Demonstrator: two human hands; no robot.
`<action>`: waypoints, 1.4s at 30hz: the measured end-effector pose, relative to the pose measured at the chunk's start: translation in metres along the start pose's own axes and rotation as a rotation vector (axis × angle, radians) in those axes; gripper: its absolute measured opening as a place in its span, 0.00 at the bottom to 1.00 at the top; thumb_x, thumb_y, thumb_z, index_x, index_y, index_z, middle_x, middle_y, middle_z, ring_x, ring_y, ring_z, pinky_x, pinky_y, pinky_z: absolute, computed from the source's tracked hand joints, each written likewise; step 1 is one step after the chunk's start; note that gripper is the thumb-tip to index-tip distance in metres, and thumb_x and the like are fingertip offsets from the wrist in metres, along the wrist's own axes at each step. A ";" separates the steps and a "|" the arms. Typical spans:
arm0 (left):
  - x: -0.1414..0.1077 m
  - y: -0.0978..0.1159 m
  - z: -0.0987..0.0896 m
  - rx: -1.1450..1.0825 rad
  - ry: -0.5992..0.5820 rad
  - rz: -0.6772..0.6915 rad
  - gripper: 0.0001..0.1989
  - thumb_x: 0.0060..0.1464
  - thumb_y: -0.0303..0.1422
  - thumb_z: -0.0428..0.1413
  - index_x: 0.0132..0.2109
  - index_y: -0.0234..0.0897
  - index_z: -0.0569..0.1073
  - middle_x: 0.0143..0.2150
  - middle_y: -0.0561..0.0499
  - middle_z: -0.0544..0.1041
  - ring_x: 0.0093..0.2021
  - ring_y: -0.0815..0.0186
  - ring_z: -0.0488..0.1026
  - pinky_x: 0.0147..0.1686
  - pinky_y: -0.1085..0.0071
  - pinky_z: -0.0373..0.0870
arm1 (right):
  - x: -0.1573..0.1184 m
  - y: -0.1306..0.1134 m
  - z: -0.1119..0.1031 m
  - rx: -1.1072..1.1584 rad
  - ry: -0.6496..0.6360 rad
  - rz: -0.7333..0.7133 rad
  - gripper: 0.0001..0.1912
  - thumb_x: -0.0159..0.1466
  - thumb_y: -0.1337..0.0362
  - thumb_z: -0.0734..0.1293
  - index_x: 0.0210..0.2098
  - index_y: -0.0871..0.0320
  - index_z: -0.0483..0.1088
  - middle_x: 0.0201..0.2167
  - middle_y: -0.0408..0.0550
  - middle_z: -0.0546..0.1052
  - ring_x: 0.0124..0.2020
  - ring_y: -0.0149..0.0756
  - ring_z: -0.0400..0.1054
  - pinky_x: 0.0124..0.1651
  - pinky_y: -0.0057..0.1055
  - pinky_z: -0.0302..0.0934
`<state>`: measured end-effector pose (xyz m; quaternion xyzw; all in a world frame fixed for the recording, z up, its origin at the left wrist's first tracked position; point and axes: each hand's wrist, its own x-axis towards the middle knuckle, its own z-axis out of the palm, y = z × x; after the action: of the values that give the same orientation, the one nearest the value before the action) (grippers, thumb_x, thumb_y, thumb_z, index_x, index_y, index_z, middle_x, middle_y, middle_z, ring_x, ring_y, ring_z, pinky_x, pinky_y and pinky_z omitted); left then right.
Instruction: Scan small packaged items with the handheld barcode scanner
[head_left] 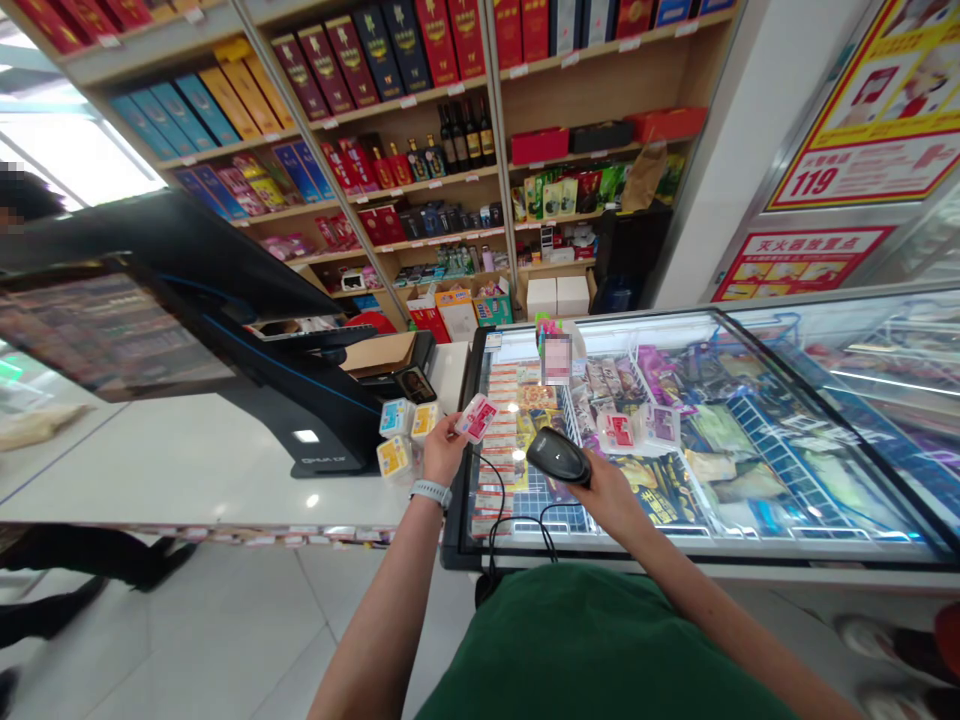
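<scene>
My left hand (444,448) grips a small clear plastic box with a pink label (477,418) by its left edge, over the border between counter and freezer. A black handheld barcode scanner (558,457) is in my right hand (604,494), its head tilted toward the box but apart from it. The scanner's cable (496,490) loops down over the freezer's near edge. Left of my left hand, several similar boxes with blue and yellow labels (395,457) sit on the counter. Two more boxes, one red-labelled (616,431) and one purple-labelled (661,427), lie on the freezer glass.
A glass-topped freezer (720,560) holds bagged goods in wire baskets. The white counter (225,490) carries a black point-of-sale screen (315,440) and an open carton (382,355). Stocked shelves (420,185) stand behind. People's legs show at lower left (82,570) and lower right.
</scene>
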<state>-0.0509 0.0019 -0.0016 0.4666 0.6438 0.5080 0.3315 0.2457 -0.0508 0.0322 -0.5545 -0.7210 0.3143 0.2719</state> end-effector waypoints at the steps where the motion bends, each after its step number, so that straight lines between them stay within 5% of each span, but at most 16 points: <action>1: 0.000 -0.001 0.000 0.002 0.001 0.005 0.22 0.43 0.29 0.62 0.49 0.34 0.74 0.35 0.49 0.79 0.33 0.66 0.75 0.39 0.69 0.71 | 0.000 0.000 0.000 0.003 -0.003 0.002 0.16 0.58 0.66 0.65 0.46 0.57 0.67 0.38 0.51 0.77 0.41 0.42 0.72 0.41 0.33 0.61; 28: 0.005 -0.010 0.003 -0.034 0.007 0.004 0.22 0.42 0.26 0.61 0.48 0.33 0.74 0.36 0.49 0.78 0.34 0.67 0.74 0.40 0.68 0.71 | -0.001 -0.003 0.001 -0.013 -0.014 0.015 0.14 0.59 0.65 0.65 0.45 0.57 0.67 0.37 0.50 0.77 0.40 0.43 0.71 0.40 0.34 0.61; 42: -0.009 -0.006 0.024 -0.319 0.019 -0.237 0.25 0.34 0.27 0.64 0.45 0.31 0.72 0.30 0.51 0.78 0.29 0.68 0.73 0.34 0.71 0.70 | -0.002 0.003 -0.001 0.005 -0.005 0.045 0.17 0.57 0.66 0.65 0.46 0.58 0.68 0.39 0.51 0.78 0.42 0.43 0.72 0.43 0.33 0.61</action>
<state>-0.0277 0.0017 -0.0144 0.3244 0.6086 0.5652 0.4527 0.2481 -0.0518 0.0306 -0.5694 -0.7081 0.3233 0.2643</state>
